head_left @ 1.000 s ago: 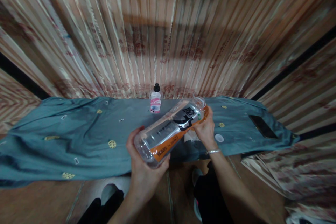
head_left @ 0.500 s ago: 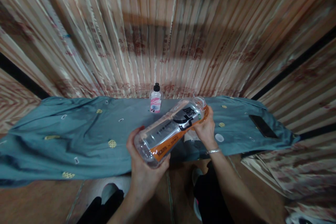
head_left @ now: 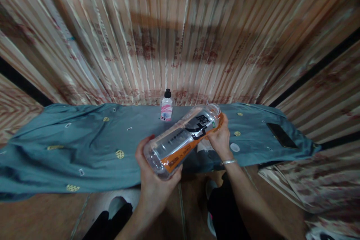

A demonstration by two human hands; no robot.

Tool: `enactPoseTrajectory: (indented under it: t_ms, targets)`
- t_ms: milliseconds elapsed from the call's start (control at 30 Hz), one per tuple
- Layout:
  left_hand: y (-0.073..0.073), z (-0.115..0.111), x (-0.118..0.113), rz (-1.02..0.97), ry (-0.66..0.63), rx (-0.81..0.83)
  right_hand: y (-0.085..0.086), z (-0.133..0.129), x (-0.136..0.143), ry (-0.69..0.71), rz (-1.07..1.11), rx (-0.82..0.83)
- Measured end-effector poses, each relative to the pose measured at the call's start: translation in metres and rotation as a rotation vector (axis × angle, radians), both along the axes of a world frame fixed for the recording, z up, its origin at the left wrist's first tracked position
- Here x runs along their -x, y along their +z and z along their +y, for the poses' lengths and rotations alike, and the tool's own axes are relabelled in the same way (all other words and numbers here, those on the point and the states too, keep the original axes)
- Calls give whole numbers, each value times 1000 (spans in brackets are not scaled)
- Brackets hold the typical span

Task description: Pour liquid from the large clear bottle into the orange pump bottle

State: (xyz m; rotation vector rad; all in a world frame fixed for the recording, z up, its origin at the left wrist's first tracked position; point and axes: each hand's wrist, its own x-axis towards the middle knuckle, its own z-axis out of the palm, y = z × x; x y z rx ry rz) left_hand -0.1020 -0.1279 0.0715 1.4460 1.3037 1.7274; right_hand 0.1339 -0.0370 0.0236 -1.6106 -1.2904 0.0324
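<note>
A large clear plastic bottle (head_left: 180, 140) with an orange, silver and black label is held tilted above the cloth, its neck pointing up and to the right. Around its base my left hand (head_left: 156, 174) is wrapped, thumb on the near side. My right hand (head_left: 221, 135), with a silver bracelet at the wrist, grips it near the neck. Beyond the bottle stands a small clear bottle (head_left: 167, 108) with a black cap and a pink and white label. By my right wrist lies a white round disc (head_left: 234, 147). A whitish paper-like piece (head_left: 204, 145) lies partly hidden under the bottle.
A teal patterned cloth (head_left: 92, 146) covers the low table. A black phone (head_left: 281, 135) lies at its right end. Striped curtains (head_left: 180, 37) hang behind and at both sides, with dark bars (head_left: 315, 68) at the sides. My feet are on the tiled floor below.
</note>
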Motion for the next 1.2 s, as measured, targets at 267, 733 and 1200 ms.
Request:
enactPoseTrajectory:
  t_ms: [267, 733, 1200]
  targets:
    - [0, -1, 0, -2, 3, 17, 1, 0, 0, 10, 8, -2]
    - [2, -2, 1, 3, 0, 30, 2, -1, 1, 19, -2, -22]
    - [-1, 0, 0, -8, 12, 20, 4, -1, 1, 22, 15, 4]
